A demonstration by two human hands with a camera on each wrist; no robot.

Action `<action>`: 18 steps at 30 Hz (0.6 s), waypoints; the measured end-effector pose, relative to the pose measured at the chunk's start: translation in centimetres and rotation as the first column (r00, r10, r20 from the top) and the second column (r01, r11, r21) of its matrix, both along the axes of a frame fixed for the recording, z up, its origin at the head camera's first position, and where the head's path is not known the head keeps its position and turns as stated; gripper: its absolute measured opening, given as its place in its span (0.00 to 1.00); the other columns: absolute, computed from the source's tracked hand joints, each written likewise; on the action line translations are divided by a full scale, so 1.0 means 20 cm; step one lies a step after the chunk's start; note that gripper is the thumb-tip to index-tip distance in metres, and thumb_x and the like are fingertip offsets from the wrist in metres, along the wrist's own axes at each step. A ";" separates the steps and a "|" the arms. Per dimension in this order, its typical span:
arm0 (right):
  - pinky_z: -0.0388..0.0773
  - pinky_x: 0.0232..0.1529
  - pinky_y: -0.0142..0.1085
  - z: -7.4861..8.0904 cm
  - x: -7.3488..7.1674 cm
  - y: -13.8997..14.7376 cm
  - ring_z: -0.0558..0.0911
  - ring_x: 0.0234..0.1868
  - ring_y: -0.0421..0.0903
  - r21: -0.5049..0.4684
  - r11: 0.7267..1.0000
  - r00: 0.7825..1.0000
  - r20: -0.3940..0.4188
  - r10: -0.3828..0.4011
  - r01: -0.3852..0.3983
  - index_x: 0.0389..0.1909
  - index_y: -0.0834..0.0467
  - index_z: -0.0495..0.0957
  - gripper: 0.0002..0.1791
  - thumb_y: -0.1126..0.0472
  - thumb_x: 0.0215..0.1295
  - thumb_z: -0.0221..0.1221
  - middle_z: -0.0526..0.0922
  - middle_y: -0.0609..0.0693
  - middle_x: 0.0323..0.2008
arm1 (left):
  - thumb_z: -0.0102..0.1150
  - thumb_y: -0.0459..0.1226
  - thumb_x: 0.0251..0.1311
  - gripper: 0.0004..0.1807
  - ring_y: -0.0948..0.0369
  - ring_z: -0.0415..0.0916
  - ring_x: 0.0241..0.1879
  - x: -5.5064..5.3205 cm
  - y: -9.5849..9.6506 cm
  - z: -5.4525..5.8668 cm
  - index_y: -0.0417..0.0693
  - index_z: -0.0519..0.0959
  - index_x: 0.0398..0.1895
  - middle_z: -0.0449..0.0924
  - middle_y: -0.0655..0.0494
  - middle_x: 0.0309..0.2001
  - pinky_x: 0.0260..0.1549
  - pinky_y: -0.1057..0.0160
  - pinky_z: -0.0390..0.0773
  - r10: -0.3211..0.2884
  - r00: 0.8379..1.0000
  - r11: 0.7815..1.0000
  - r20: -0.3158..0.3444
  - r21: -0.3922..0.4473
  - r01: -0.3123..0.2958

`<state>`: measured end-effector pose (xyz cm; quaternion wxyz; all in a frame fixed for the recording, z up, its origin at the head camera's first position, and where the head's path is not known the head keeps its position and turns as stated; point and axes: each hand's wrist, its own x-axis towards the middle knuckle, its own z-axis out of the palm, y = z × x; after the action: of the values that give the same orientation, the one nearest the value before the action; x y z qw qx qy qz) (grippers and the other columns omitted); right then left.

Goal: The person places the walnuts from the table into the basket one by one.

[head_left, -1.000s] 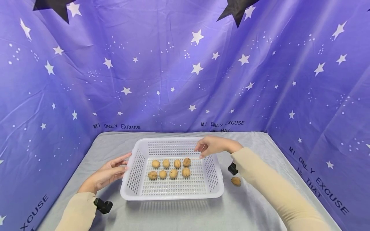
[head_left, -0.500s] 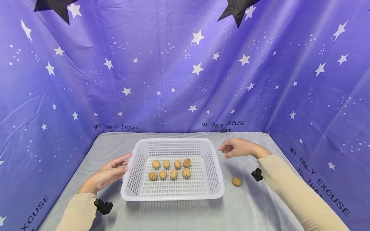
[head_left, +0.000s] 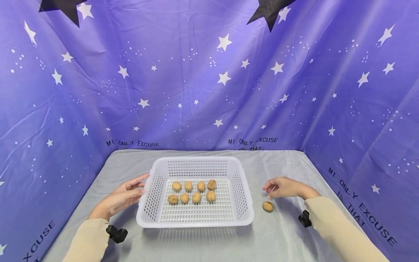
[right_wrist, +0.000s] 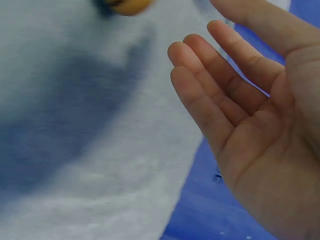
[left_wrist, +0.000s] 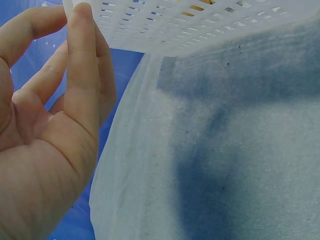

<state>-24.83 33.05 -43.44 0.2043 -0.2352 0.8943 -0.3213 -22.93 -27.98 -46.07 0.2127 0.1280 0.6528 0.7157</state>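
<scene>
A white perforated plastic basket (head_left: 196, 222) stands on the table, holding several walnuts (head_left: 211, 196) in two rows. At its left rim my left hand (head_left: 116, 199) touches the basket with fairly straight fingers and thumb; in the left wrist view, the left hand (left_wrist: 55, 115) has its fingertips at the basket edge (left_wrist: 150, 30). To the right of the basket lies a single walnut (head_left: 267, 206) on the cloth. My right hand (head_left: 286, 187) hovers just above and behind that walnut, fingers loosely bent and holding nothing. In the right wrist view, the right hand (right_wrist: 260, 120) is spread apart from the partly cut-off walnut (right_wrist: 131, 5).
Grey cloth (head_left: 209, 243) covers the table. A purple curtain (head_left: 183, 80) with printed stars surrounds its back and sides. Black wrist cameras sit on both sleeves.
My right hand has moved from over the basket's right back corner out to the right, then down toward the lone walnut. The left hand and basket have stayed in place.
</scene>
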 end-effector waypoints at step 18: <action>0.79 0.39 0.29 -0.13 0.07 0.04 0.83 0.38 0.43 -0.117 0.993 0.994 0.108 0.034 -0.021 0.44 0.69 0.83 0.13 0.65 0.61 0.67 0.87 0.54 0.37 | 0.53 0.26 0.70 0.39 0.56 0.78 0.54 0.00 0.00 0.00 0.41 0.48 0.80 0.70 0.44 0.60 0.54 0.55 0.80 0.014 1.000 1.000 0.014 -0.015 -0.014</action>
<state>-23.44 33.89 -46.08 0.2437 -0.2410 0.8581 -0.3823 -23.01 -28.07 -46.05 0.2134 0.1166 0.6574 0.7132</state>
